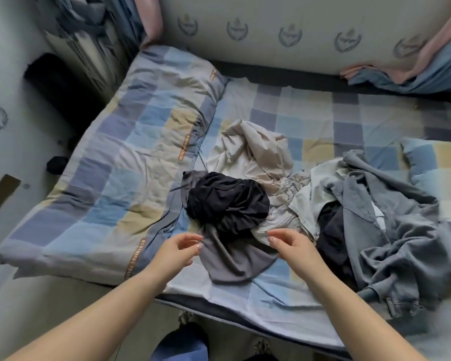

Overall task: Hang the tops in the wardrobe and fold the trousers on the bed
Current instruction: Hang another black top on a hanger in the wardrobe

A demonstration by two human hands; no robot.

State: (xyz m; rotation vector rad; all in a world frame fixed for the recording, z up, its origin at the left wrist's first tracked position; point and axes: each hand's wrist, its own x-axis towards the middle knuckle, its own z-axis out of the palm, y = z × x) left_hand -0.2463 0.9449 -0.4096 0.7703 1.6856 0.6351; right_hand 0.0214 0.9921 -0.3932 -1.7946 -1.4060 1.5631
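Currently: both hands hover over crumpled clothes on the checked bed sheet [284, 105]
Left hand [179, 250] and right hand [292, 246], fingers relaxed, grasp nothing; the dark grey garment [232, 259] lies between them, touching neither

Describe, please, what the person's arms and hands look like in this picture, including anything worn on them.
Both forearms are bare, with no sleeves in view. The left hand and right hand wear no gloves, and no rings, watch or bracelets show. The fingernails look pale and glossy, perhaps polished.
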